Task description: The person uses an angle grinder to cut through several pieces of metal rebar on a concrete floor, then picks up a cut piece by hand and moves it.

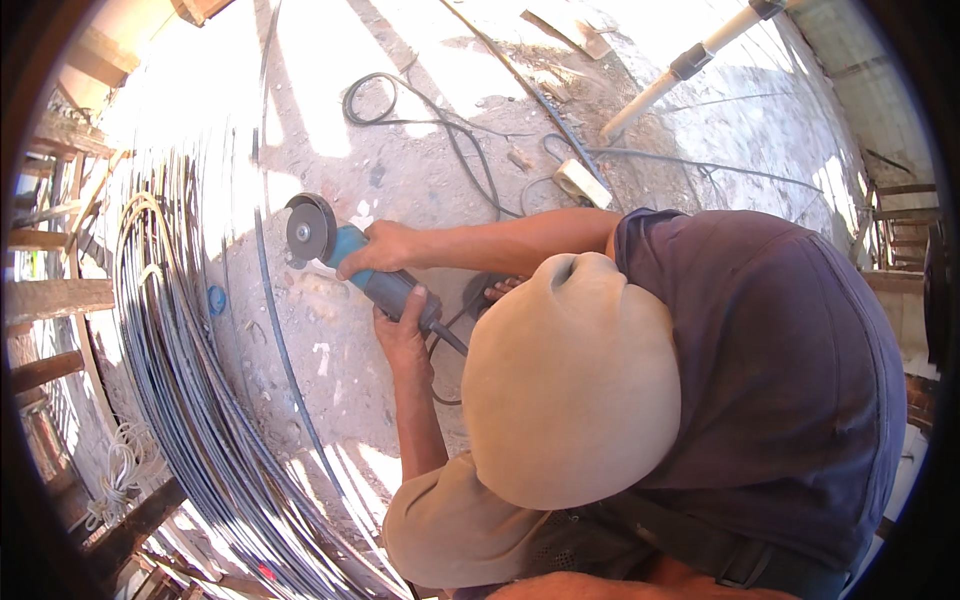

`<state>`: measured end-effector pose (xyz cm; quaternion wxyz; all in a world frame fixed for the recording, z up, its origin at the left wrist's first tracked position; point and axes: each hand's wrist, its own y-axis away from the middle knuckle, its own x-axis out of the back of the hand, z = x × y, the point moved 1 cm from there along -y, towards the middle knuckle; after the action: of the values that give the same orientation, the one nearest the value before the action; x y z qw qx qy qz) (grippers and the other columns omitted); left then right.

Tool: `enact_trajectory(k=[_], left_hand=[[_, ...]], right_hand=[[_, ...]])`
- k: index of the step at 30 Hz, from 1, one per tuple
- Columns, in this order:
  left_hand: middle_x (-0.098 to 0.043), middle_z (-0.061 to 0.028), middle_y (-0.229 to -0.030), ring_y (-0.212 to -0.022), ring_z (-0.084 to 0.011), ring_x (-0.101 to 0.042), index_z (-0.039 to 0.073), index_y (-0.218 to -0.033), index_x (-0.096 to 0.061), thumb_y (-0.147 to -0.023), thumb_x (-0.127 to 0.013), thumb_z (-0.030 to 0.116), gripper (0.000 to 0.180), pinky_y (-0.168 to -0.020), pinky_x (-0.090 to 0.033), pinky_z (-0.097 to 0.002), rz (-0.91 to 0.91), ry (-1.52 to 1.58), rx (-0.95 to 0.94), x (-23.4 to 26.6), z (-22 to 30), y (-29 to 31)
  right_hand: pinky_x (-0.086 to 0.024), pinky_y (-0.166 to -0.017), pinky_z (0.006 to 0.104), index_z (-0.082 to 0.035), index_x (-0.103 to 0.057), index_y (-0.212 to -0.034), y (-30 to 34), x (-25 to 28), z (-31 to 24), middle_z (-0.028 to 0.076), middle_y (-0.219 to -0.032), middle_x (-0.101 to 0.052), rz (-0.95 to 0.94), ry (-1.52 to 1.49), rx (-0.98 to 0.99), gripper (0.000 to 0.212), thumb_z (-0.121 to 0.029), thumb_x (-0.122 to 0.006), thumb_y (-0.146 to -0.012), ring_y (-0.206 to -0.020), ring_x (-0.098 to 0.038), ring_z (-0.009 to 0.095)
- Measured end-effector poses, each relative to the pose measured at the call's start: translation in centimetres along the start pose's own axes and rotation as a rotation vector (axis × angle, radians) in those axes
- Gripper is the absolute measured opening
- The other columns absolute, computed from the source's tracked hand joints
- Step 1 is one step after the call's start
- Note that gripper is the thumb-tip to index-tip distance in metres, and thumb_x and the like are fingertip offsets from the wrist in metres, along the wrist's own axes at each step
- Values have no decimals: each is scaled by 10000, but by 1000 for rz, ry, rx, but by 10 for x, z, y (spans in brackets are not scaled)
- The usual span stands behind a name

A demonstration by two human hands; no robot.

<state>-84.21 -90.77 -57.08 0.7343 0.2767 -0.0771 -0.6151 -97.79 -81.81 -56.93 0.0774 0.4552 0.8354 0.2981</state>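
Neither of my hands can be made out. A strip of bare skin shows at the lower edge, and I cannot tell whose it is. In front of me a co-worker in a beige cap [570,390] and dark shirt bends low, facing left. The co-worker's two hands hold an angle grinder [385,287] with a blue-green and dark body. One hand [380,250] grips near its head, the other [405,320] its rear. Its grey disc [308,232] is tilted toward me, close to a long thin bar [270,290]. No sparks show.
A large coil of steel rods [190,370] lies at the left, beside timber framing [60,300]. Dark cable [460,145] loops across the rough floor. A pale block [582,184] and a pole [650,100] are farther off. White rope [125,470] hangs at the lower left.
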Motion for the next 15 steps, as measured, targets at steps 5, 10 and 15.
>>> enact_trajectory(k=[5,10,15], left_hand=[[-613,-147,-1152,-916,-237,-674,-26,-1329,-476,-844,-801,146,609,-750,-592,-364,87,3,-26,-8,-1,5],[-590,-163,-1207,-938,-244,-672,-29,-1343,-460,-836,-812,158,645,-737,-593,-366,14,30,-27,-1,4,0],[-593,-152,-1198,-938,-242,-668,-21,-1357,-450,-840,-809,159,655,-740,-594,-375,58,31,-40,-2,-5,3]], right_hand=[[-529,-882,389,160,-603,-1218,8,-9,0,288,-1150,-652,-25,-142,26,891,-510,-830,-677,-1046,-660,364],[-536,-869,402,144,-611,-1200,1,-15,-1,278,-1144,-662,152,-113,5,864,-466,-862,-643,-1028,-672,347],[-537,-869,404,145,-619,-1184,7,-18,3,276,-1128,-670,152,-106,2,865,-470,-868,-629,-1011,-679,339]])
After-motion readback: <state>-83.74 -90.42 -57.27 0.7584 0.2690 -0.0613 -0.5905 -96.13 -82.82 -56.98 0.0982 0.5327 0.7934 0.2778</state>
